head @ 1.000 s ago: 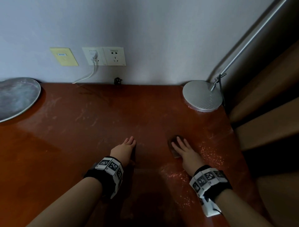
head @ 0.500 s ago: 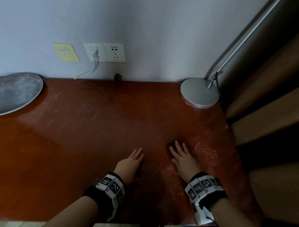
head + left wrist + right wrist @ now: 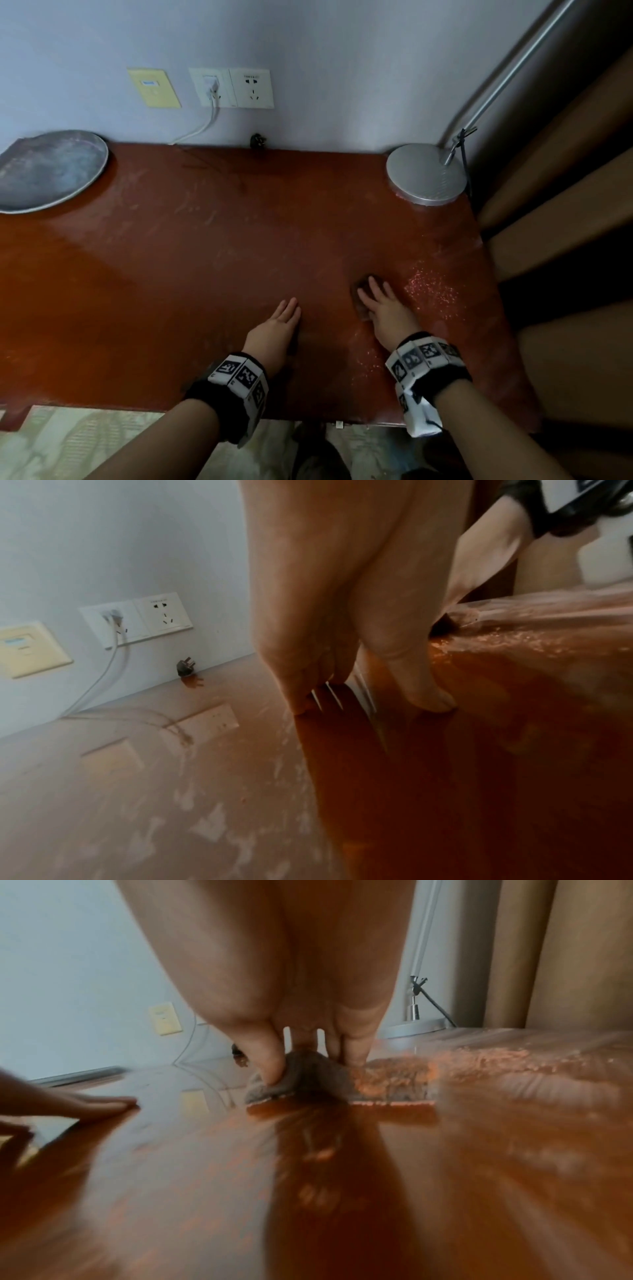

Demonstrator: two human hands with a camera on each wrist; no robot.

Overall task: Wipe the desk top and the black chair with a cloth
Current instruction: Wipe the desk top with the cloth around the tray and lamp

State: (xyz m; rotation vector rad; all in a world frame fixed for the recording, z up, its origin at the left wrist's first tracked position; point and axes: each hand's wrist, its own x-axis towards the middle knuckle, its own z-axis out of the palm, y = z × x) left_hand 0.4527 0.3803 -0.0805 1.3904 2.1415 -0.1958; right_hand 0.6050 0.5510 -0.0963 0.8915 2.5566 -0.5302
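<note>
A glossy red-brown desk top [image 3: 205,257] fills the head view. My right hand [image 3: 378,298] lies flat with straight fingers on a small grey-brown cloth [image 3: 361,306], pressing it onto the desk's right part. The right wrist view shows the cloth [image 3: 308,1080] bunched under the fingertips [image 3: 270,1066], with motion blur. A hand's width to its left, my left hand [image 3: 286,313] rests flat on the bare desk, its fingers [image 3: 424,685] straight and holding nothing. I cannot make out the black chair.
A round silver lamp base [image 3: 426,174] with a slanted pole stands at the back right corner. A round metal tray [image 3: 48,171] sits at the back left. Wall sockets [image 3: 233,87] carry a white cable; a loose black plug [image 3: 257,141] lies below. Brown curtains [image 3: 565,205] hang right.
The head view has drawn back, and the desk's front edge and the floor now show. My left hand has come slightly nearer the right one; the right hand stays on the cloth.
</note>
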